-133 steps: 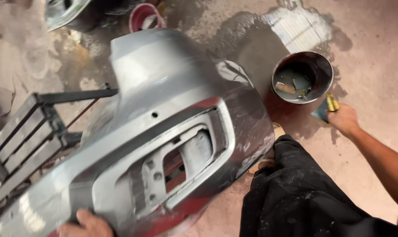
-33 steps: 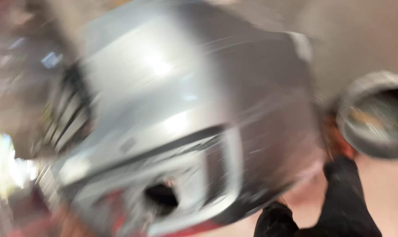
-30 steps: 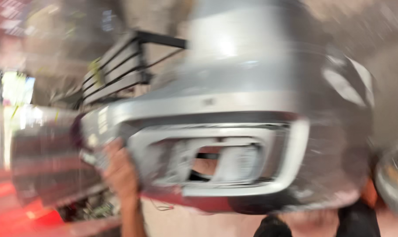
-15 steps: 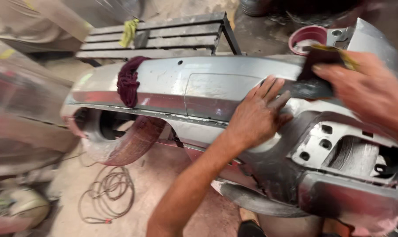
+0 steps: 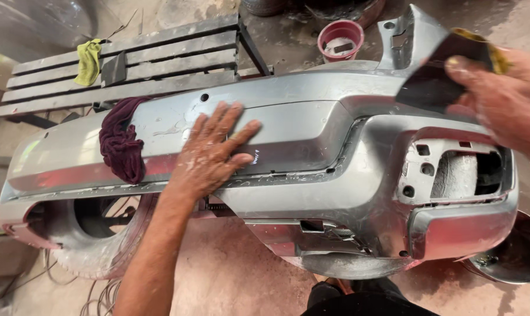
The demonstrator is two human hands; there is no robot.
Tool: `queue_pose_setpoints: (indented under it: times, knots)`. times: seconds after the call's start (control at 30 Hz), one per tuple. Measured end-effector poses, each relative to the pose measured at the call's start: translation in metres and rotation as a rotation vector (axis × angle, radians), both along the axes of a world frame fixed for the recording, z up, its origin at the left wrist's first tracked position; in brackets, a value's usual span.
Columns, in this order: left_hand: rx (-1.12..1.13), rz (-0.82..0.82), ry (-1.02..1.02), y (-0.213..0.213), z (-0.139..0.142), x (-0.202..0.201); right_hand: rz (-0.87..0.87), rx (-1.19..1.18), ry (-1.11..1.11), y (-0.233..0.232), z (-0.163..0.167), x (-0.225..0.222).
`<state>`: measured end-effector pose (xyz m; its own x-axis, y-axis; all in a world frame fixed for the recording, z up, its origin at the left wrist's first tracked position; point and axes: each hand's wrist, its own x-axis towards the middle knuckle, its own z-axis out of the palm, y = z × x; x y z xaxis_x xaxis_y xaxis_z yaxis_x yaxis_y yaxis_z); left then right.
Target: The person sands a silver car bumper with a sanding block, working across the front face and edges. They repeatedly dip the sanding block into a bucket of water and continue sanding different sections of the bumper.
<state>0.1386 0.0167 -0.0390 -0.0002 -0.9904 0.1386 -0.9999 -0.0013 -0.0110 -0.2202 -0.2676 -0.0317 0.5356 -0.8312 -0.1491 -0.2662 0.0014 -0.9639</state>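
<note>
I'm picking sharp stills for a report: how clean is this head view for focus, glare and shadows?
Head view: mostly sharp, the left hand and grey bumper crisp; the right hand with its dark sanding pad, close to the lens, looks slightly soft; soft sheen, not blown-out glare, along the wet bumper; light is diffuse, shadows faint; the maroon rag reads clearly.

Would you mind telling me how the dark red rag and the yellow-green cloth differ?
The dark red rag is draped over the grey bumper beside the left hand; the yellow-green cloth hangs on the slatted metal rack behind. The rag looks larger and more bunched, the cloth smaller and flatter. Neither is held.
</note>
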Motion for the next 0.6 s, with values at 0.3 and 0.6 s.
queue_pose_setpoints:
  times: [0.3, 0.6]
  knots:
    - [-0.039, 0.009, 0.06, -0.028, 0.01, -0.053, -0.011, 0.173, -0.044, -0.07, -0.077, -0.065]
    - [-0.047, -0.26, 0.105, -0.071, 0.003, -0.101, 0.039, -0.129, 0.126, -0.048, -0.047, -0.046]
